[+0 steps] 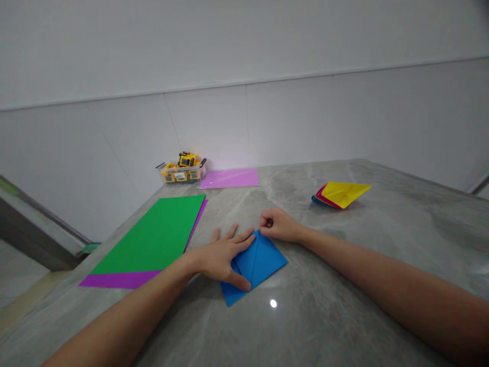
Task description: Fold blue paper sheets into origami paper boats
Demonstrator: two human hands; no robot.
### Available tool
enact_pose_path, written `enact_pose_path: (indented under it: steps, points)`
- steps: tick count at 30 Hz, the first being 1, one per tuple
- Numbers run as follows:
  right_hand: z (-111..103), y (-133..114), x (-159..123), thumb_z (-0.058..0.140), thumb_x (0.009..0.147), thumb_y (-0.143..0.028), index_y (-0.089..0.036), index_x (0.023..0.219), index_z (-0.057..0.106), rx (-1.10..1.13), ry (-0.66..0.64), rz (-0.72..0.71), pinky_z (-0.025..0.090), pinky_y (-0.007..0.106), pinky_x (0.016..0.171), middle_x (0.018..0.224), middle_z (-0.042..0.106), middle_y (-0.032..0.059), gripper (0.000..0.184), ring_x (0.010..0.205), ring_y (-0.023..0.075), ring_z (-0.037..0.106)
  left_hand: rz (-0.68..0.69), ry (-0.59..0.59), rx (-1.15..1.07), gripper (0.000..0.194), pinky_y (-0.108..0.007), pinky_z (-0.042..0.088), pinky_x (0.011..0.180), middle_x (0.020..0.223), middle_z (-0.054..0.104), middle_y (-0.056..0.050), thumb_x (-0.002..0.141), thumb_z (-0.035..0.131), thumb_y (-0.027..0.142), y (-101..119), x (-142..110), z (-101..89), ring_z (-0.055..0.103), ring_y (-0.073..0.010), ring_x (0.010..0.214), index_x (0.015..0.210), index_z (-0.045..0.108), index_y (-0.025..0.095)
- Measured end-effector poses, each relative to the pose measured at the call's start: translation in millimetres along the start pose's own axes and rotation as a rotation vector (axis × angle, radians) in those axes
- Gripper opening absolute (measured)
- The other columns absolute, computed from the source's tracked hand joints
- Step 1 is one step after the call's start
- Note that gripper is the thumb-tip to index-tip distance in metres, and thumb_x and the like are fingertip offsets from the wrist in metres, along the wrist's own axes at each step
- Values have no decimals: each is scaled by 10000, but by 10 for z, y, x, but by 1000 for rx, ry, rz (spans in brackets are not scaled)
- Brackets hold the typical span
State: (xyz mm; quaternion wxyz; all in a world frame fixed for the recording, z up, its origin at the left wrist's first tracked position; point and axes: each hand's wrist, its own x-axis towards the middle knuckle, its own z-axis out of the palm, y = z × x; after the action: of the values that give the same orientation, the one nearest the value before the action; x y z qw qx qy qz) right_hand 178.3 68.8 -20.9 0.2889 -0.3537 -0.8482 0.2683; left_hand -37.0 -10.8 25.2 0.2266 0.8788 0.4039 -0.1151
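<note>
Where the blue paper (269, 261) lies: folded, on the grey table (321, 321) right in front of me.
My left hand (223, 257): palm down, fingers spread apart over the paper's left part.
My right hand (279, 224): fingers curled in at its far corner; whether they pinch it, I cannot tell.
Green sheet (153, 234): to my left, on top of a purple sheet (122, 280).
Yellow folded piece (346, 192): off to my right, well apart.

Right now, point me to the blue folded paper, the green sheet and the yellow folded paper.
Blue folded paper (264, 260): head view, creased upper face.
Green sheet (156, 234): head view, middle of its upper face.
Yellow folded paper (345, 193): head view, middle of its yellow face.
</note>
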Motion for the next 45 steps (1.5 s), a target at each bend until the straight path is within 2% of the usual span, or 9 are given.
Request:
enact_pose_path:
  steps: [3, 6, 8, 17, 22, 27, 34, 40, 45]
  points:
    - [126, -240, -164, 615, 642, -164, -166, 553, 561, 51, -105, -130, 355, 212, 529, 520, 503, -53, 104, 515, 86, 451, 15, 7, -10, 1040, -752, -88, 1009, 1584, -73, -29, 732, 631, 601, 12, -5, -8, -143, -417, 1411, 1514, 10, 309]
    - [261, -451, -291, 644, 630, -150, -162, 573, 601, 152, -284, -418, 387, 218, 577, 561, 537, -41, 72, 565, 95, 488, 20, 3, -8, 1006, -759, -80, 1002, 1581, -95, -22, 734, 642, 571, 2, -6, -7, -153, -428, 1403, 1512, 52, 332]
    - [316, -527, -325, 647, 612, -119, -161, 549, 592, 151, -300, -458, 393, 224, 605, 541, 527, -44, 94, 587, 102, 493, 15, -15, -3, 980, -763, -74, 999, 1580, -104, -27, 753, 625, 550, -9, -5, -4, -160, -431, 1399, 1514, 50, 322]
    - [298, -595, -314, 654, 622, -101, -159, 535, 603, 89, -355, -352, 384, 232, 616, 525, 550, -46, 116, 576, 98, 484, 29, -18, -15, 938, -754, -90, 1001, 1581, -111, -27, 761, 617, 525, -47, 13, 15, -171, -435, 1393, 1515, 94, 330]
    - [297, -596, -298, 661, 636, -121, -156, 539, 608, 52, -384, -324, 387, 227, 624, 537, 566, -39, 116, 600, 101, 503, 33, -25, -31, 970, -755, -95, 995, 1579, -111, -18, 755, 632, 521, -43, 4, -3, -169, -426, 1397, 1511, 51, 343]
    - [288, -512, -246, 656, 649, -133, -155, 558, 625, 53, -394, -261, 373, 215, 581, 559, 578, -38, 99, 564, 88, 482, 4, -39, -43, 997, -744, -85, 1006, 1575, -121, -27, 730, 639, 567, 15, -18, -45, -174, -417, 1399, 1516, 79, 317]
    - [218, -485, -213, 638, 654, -81, -146, 558, 607, 94, -463, -236, 331, 191, 501, 509, 515, -72, 120, 474, 54, 416, 7, -35, -40, 1009, -736, -80, 1017, 1576, -114, -38, 729, 632, 609, 16, -25, -48, -162, -409, 1406, 1517, 74, 313]
    - [207, -441, -182, 681, 661, -108, -138, 583, 609, 104, -455, -227, 337, 192, 509, 520, 512, -72, 110, 492, 58, 427, 6, 34, -16, 973, -749, -75, 1009, 1580, -105, -44, 773, 537, 682, 21, 0, 38, -151, -414, 1408, 1515, 20, 325]
    - [172, -395, -157, 663, 663, -94, -140, 596, 610, 98, -456, -217, 346, 195, 519, 538, 519, -66, 98, 516, 69, 445, -37, 31, 5, 1033, -747, -54, 1016, 1570, -136, -77, 743, 552, 710, 46, 23, 51, -149, -416, 1408, 1516, -6, 310]
